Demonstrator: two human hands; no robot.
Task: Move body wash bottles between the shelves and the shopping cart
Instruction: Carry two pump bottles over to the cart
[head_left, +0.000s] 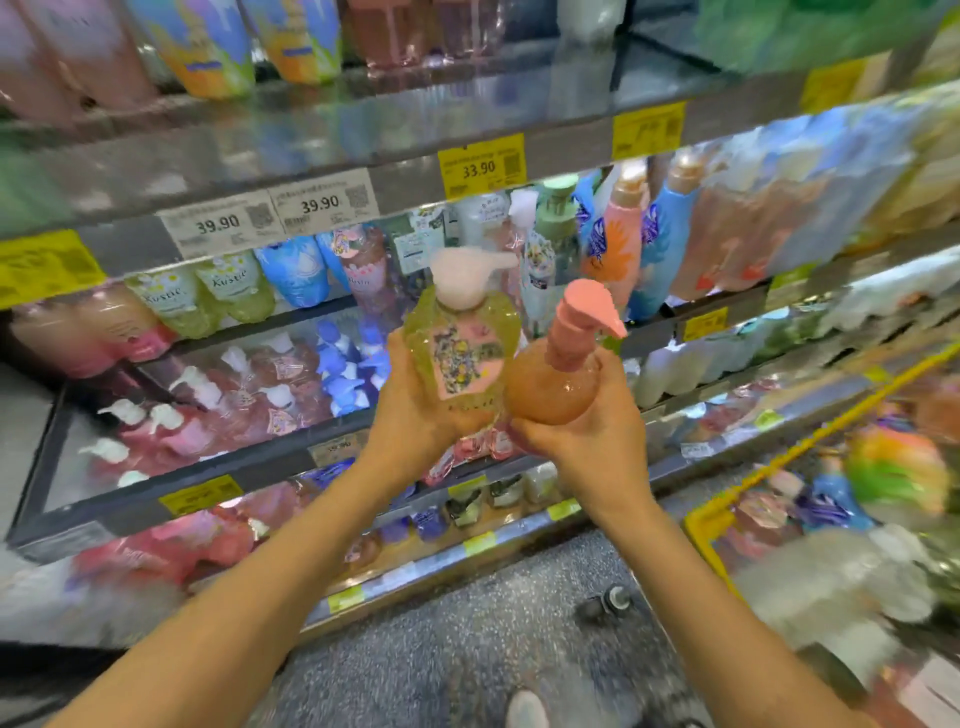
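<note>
We are in a shop aisle, facing tall shelves (291, 457) packed with soap bottles and yellow price tags (481, 166). The floor (467, 639) is grey and speckled. Our left hand (415, 415) is wrapped around a yellow-green bottle (462, 348) with a white pump. Our right hand (587, 436) is wrapped around a round pink bottle (556, 384) with a pink pump. Both bottles stand upright, pumps up, touching side by side in front of the middle shelf. The shelves lie straight ahead of both hands. The yellow cart (810, 452) sits to our right, closer to the right hand. Much of the cart is blurry and cut off, so we cannot tell what is in it. We cannot tell which way the bottles will go.
</note>
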